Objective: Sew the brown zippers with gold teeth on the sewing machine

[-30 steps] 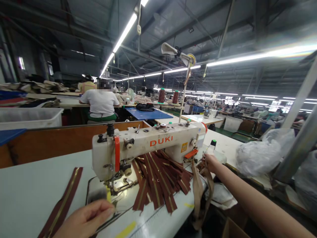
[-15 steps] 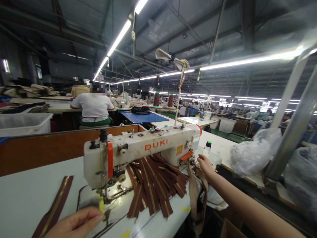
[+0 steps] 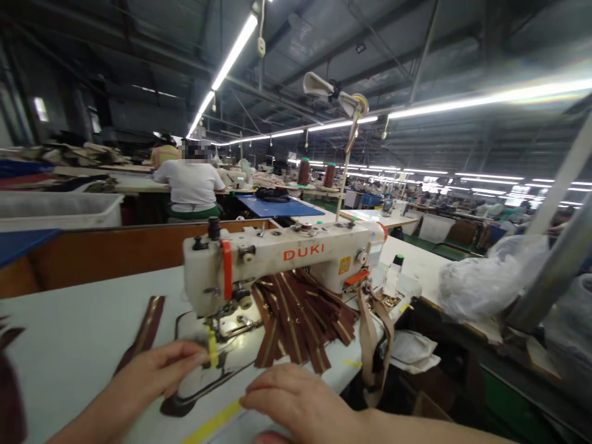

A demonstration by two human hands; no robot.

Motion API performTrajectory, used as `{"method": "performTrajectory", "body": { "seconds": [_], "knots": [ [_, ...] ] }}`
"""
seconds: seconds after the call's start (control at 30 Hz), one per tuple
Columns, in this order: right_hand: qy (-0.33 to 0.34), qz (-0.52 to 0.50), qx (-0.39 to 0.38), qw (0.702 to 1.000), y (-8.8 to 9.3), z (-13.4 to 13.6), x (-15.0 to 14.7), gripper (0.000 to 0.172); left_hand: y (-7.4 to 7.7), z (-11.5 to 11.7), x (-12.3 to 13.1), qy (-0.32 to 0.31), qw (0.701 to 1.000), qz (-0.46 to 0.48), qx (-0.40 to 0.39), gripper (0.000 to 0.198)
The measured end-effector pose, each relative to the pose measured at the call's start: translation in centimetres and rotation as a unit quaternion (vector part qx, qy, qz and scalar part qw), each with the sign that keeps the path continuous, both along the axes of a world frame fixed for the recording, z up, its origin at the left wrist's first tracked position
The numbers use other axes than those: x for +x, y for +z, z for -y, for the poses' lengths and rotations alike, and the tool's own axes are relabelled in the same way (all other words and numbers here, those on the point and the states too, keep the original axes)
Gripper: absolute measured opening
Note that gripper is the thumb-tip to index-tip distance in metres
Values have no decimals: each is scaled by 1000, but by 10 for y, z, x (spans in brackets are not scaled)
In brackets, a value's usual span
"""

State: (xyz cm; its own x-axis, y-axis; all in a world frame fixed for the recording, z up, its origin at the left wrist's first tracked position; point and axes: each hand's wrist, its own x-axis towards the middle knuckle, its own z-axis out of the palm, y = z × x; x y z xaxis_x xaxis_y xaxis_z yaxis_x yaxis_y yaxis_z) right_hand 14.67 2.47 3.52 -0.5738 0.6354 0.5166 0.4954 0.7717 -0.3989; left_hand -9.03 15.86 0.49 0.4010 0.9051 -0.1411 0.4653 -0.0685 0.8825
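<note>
Loosely fanned brown, gold-toothed zippers (image 3: pixel 301 320).

Right hand (image 3: pixel 300 401): withdrawn from the far end of the sewing machine (image 3: pixel 277 262), beside the tan straps (image 3: pixel 367 345), to the table's near edge; fingertips now by the yellow tape (image 3: pixel 213 422). Brass-coloured metal pieces (image 3: pixel 392 301) uncovered. Left hand (image 3: pixel 171 370): shifted slightly left, baring more of the yellow strip (image 3: pixel 212 348) below the needle area; wrist and forearm now cover the lower part of the lone brown zipper (image 3: pixel 150 320).
</note>
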Motion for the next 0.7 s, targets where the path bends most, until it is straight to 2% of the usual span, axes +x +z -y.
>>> {"method": "performTrajectory", "body": {
  "seconds": [0.07, 0.17, 0.37, 0.6, 0.63, 0.7],
  "knots": [
    [5, 32, -31, 999, -6, -3, -12, 44, 18, 14, 5, 18, 999, 31, 14, 48],
    [-21, 67, -85, 994, -8, -3, -18, 43, 27, 22, 9, 18, 998, 54, 7, 42],
    [-34, 101, -92, 990, -11, -7, -12, 39, 25, 22, 7, 16, 996, 88, -7, 35],
    [-142, 127, -130, 973, -18, -35, -35, 45, 26, 20, 7, 34, 996, 82, -9, 35],
    [-134, 125, -137, 973, -21, -34, -38, 45, 26, 19, 6, 38, 996, 80, -9, 36],
    [-59, 109, -153, 980, -26, -22, -42, 39, 24, 18, 6, 46, 996, 76, -7, 36]
  ]
}}
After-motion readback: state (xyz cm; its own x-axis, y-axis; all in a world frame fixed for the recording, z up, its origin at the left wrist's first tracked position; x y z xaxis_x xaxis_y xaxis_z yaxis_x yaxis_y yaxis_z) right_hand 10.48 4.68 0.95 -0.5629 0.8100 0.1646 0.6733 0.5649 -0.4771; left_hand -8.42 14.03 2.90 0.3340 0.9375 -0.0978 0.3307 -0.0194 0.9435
